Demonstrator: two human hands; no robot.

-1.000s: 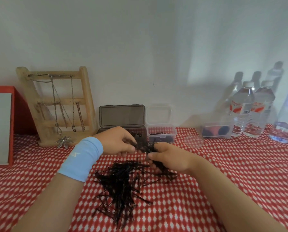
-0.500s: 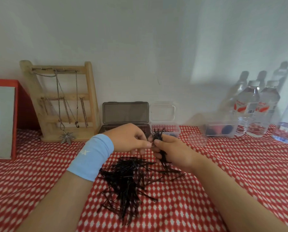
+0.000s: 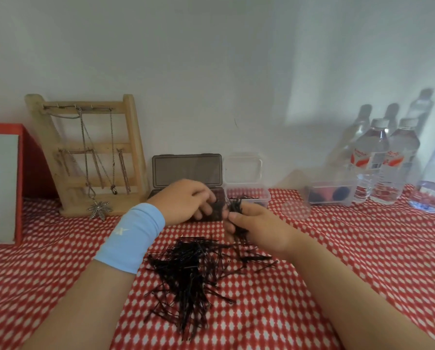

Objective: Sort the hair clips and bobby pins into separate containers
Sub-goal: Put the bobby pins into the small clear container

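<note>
View: head camera, looking forward and down at the bench (image 3: 350,261), which is covered in red-and-white check.
Right grip (image 3: 259,228): fingers and thumb are curled round a bundle of bobby pins (image 3: 236,208).
Left grip (image 3: 186,200): fingers are curled down over the tray of the dark case (image 3: 187,170), just left of the bundle. Whether it holds anything cannot be told.
Bundle position: held above the bench, between the loose pile (image 3: 191,271) and the clear box (image 3: 246,195), near that box's front wall.
Bundle axis: the long axis is near upright, leaning slightly. Upper ends fan out towards the far side; lower ends stick out beneath the hand towards the pile.
Change: a second ago both hands were low over the pile with pins splayed between them. The pins are now gathered, stood on end and lifted farther away, and the left grip has parted from them to the left.
Meaning: by my judgement the gathering is done. The step in hand is a drop into the clear box, which appears to hold dark pins already.
Remaining: most pins lie on the near side of the bench, crossing at all angles, so the task is well short of finished.
</note>
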